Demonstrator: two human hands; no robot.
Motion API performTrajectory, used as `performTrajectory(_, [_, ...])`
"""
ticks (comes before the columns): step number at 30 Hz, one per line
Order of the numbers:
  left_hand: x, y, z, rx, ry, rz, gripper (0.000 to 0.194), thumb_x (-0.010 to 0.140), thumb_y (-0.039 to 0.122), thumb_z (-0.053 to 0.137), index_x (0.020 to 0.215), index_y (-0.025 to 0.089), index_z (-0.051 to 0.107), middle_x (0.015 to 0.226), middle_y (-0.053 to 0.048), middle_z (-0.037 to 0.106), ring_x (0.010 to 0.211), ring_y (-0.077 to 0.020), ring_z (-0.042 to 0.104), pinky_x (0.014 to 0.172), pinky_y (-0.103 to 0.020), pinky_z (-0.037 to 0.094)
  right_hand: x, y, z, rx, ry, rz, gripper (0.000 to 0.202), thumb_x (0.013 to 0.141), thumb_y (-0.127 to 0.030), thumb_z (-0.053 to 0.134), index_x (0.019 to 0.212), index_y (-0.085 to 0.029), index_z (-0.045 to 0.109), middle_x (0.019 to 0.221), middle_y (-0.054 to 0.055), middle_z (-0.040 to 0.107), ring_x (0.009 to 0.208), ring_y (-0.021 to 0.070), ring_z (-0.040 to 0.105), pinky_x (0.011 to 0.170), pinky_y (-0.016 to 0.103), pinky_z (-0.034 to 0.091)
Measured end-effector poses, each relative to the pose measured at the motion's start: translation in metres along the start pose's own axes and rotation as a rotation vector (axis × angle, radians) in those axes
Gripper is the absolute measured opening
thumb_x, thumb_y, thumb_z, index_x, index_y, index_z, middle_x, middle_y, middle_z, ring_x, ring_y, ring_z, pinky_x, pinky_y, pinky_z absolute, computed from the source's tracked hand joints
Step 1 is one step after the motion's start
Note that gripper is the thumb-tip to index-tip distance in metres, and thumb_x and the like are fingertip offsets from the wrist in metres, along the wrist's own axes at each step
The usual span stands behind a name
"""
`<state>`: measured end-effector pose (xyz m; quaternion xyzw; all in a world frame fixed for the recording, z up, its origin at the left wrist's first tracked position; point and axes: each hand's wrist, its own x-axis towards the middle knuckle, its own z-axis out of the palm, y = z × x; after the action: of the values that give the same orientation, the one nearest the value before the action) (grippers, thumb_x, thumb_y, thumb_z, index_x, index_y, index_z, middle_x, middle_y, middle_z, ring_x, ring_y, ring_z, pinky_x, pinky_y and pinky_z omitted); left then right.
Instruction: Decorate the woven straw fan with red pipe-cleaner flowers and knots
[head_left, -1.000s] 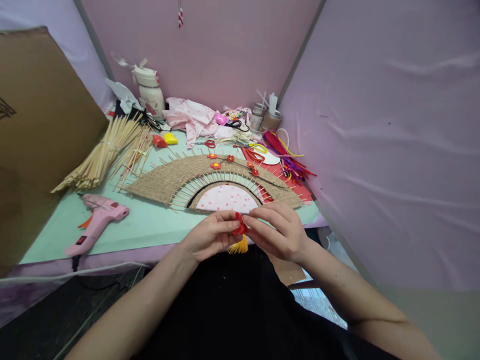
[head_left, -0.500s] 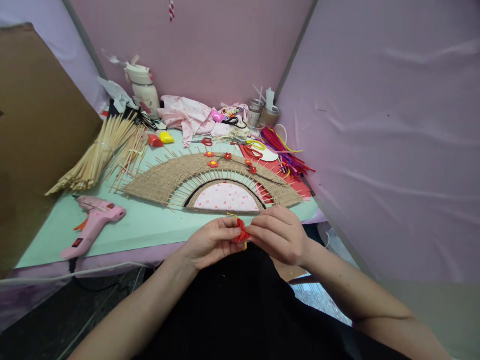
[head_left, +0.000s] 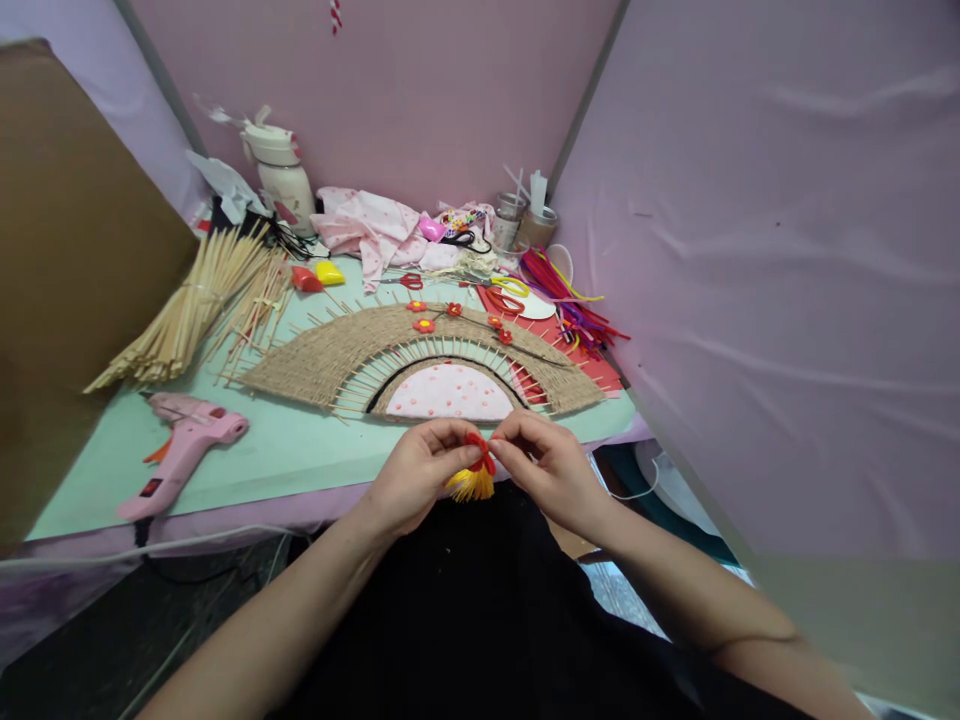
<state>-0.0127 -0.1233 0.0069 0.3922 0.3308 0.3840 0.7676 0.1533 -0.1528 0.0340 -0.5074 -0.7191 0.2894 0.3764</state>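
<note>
A small red piece with a yellow tassel hanging below it is held between both hands, over the front edge of the table. My left hand pinches its left side between thumb and fingers. On the right side, my right hand grips it with thumb and fingertips. Just beyond my hands lies a fan of woven twine and thin sticks, with red and yellow flowers on its upper part and a pink dotted half-circle at its base.
A pink glue gun lies at the table's front left, near bundled sticks. Farther back are a bottle, pink cloth and red scissors. Colourful pipe cleaners lie at the right, beside the cups.
The yellow tassel now shows fully below the red piece. My right hand's fingers have shifted their hold, and both hands have turned slightly. The view has moved a little.
</note>
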Motion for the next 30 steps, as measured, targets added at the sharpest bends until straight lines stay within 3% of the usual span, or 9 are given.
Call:
performTrajectory(4, [0.004, -0.002, -0.004, 0.306, 0.022, 0.179, 0.008, 0.073, 0.021, 0.068, 0.076, 0.014, 0.064, 0.073, -0.002, 0.064, 0.069, -0.0122, 0.058, 0.067, -0.024, 0.046, 0.004, 0.001, -0.001, 0.103, -0.076, 0.196, 0.021, 0.088, -0.033, 0.052, 0.075, -0.017, 0.056, 0.072, 0.0, 0.056, 0.066, 0.0115, 0.049, 0.062, 0.025, 0.038])
performTrajectory(7, [0.006, -0.003, -0.007, 0.651, 0.001, 0.438, 0.007, 0.08, 0.016, 0.058, 0.078, 0.016, 0.064, 0.075, -0.003, 0.065, 0.073, -0.0133, 0.059, 0.072, -0.026, 0.046, 0.009, 0.005, -0.003, 0.23, -0.166, 0.329, 0.024, 0.085, -0.037, 0.054, 0.075, -0.016, 0.058, 0.069, -0.001, 0.054, 0.063, 0.0103, 0.047, 0.06, 0.024, 0.036])
performTrajectory(12, [0.01, -0.003, -0.018, 1.077, -0.208, 0.891, 0.019, 0.086, 0.014, 0.049, 0.091, 0.018, 0.067, 0.086, -0.008, 0.068, 0.081, -0.016, 0.059, 0.075, -0.029, 0.047, 0.015, 0.016, -0.007, 0.655, -0.364, 0.675, 0.032, 0.07, -0.043, 0.069, 0.068, -0.015, 0.055, 0.057, -0.005, 0.045, 0.051, 0.0056, 0.035, 0.048, 0.02, 0.025])
performTrajectory(15, [0.012, 0.0, -0.024, 1.18, -0.391, 0.915, 0.018, 0.084, 0.016, 0.053, 0.094, 0.019, 0.068, 0.091, -0.012, 0.07, 0.085, -0.0194, 0.06, 0.079, -0.034, 0.046, 0.018, 0.021, -0.007, 0.836, -0.473, 0.825, 0.036, 0.059, -0.039, 0.078, 0.062, -0.014, 0.053, 0.054, -0.005, 0.044, 0.05, 0.0047, 0.033, 0.045, 0.019, 0.021])
performTrajectory(17, [0.012, 0.002, -0.025, 1.119, -0.419, 0.84, 0.015, 0.081, 0.017, 0.058, 0.091, 0.02, 0.07, 0.091, -0.011, 0.07, 0.087, -0.0203, 0.06, 0.082, -0.036, 0.045, 0.019, 0.022, -0.007, 0.847, -0.501, 0.838, 0.035, 0.059, -0.038, 0.078, 0.062, -0.014, 0.053, 0.056, -0.004, 0.046, 0.05, 0.0051, 0.035, 0.044, 0.019, 0.021])
performTrajectory(20, [0.008, 0.004, -0.02, 0.839, -0.175, 0.649, 0.01, 0.077, 0.017, 0.063, 0.083, 0.02, 0.07, 0.087, -0.008, 0.069, 0.085, -0.0185, 0.059, 0.083, -0.033, 0.044, 0.018, 0.021, -0.009, 0.614, -0.39, 0.624, 0.032, 0.077, -0.044, 0.064, 0.069, -0.014, 0.058, 0.062, -0.001, 0.052, 0.053, 0.0077, 0.041, 0.046, 0.021, 0.029])
performTrajectory(23, [0.003, 0.004, -0.011, 0.332, 0.038, 0.233, 0.003, 0.075, 0.02, 0.067, 0.077, 0.017, 0.067, 0.075, -0.004, 0.064, 0.073, -0.014, 0.058, 0.074, -0.027, 0.046, 0.013, 0.025, -0.015, 0.093, -0.055, 0.105, 0.024, 0.089, -0.036, 0.051, 0.088, -0.016, 0.063, 0.081, 0.005, 0.061, 0.072, 0.0139, 0.054, 0.064, 0.028, 0.043])
performTrajectory(26, [-0.003, 0.003, -0.005, -0.192, -0.02, -0.234, 0.013, 0.069, 0.016, 0.073, 0.079, 0.012, 0.065, 0.07, -0.002, 0.061, 0.062, -0.009, 0.055, 0.065, -0.022, 0.047, 0.008, 0.034, -0.023, -0.336, 0.159, -0.486, 0.023, 0.085, -0.024, 0.059, 0.108, -0.022, 0.061, 0.098, 0.007, 0.063, 0.092, 0.0187, 0.057, 0.078, 0.035, 0.045])
performTrajectory(30, [-0.008, 0.0, 0.0, -0.536, -0.076, -0.436, 0.013, 0.069, 0.005, 0.07, 0.081, 0.009, 0.066, 0.072, -0.004, 0.062, 0.061, -0.0061, 0.056, 0.062, -0.017, 0.047, 0.008, 0.035, -0.033, -0.586, 0.123, -0.999, 0.031, 0.081, -0.016, 0.062, 0.107, -0.034, 0.062, 0.09, 0.0, 0.066, 0.085, 0.0147, 0.061, 0.076, 0.031, 0.045])
